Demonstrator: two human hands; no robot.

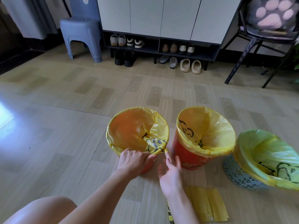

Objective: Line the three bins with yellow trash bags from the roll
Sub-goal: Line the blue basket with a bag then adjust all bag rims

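Fingers of left hand (134,159) pinch yellow bag (155,145) on upright bin's (113,143) rim.

We see three bins in a row on the floor (64,126), left bin (113,143), middle bin (179,157) just right of it, mesh bin (234,173) rightmost, folded bags (208,204) before the middle bin, shoe cabinet (161,16) behind, stool (81,36) left of it, chair (252,46) right.
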